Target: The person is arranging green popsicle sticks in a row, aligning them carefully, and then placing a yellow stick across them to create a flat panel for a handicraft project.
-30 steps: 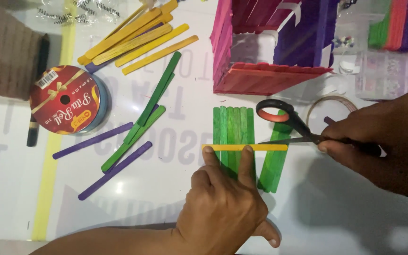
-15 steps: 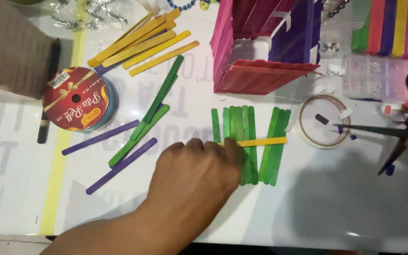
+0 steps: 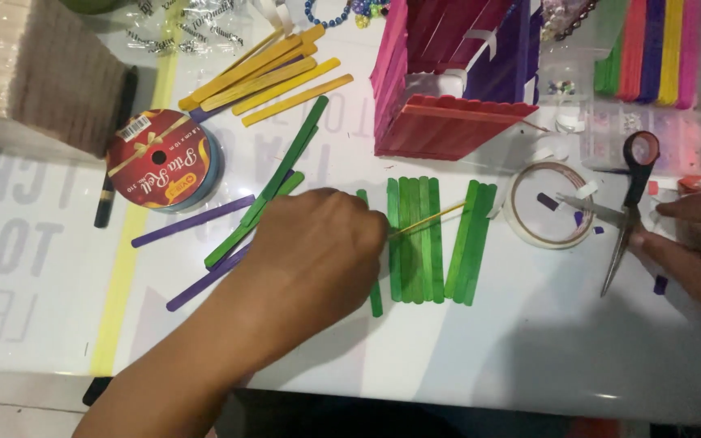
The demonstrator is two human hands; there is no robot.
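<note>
At the far left stands a stack of plain wooden sticks (image 3: 38, 77), with a black pen (image 3: 115, 150) lying beside it and a red ribbon spool (image 3: 162, 161) just right of the pen. Above the spool, yellow sticks (image 3: 273, 77) fan out on the white table (image 3: 42, 268); below them lie loose green sticks (image 3: 277, 182) and two purple sticks (image 3: 196, 219).

The left hand (image 3: 314, 251) reaches in from the bottom edge, fingers curled and pinched on the left end of a thin yellow stick (image 3: 430, 219), which slants across a row of green sticks (image 3: 427, 239) laid side by side upright on the table. Behind the row sits a pink and purple stick box (image 3: 448, 122). Right of the row is a tape roll (image 3: 549, 203), flat on the table. Open scissors (image 3: 630, 203) lie just beside it, blades apart, partly over the roll. The right hand (image 3: 695, 243) comes in from the right edge, fingers loosely spread with one fingertip touching the scissors, holding nothing. Coloured sticks (image 3: 651, 49) fill a clear tray at top right
</note>
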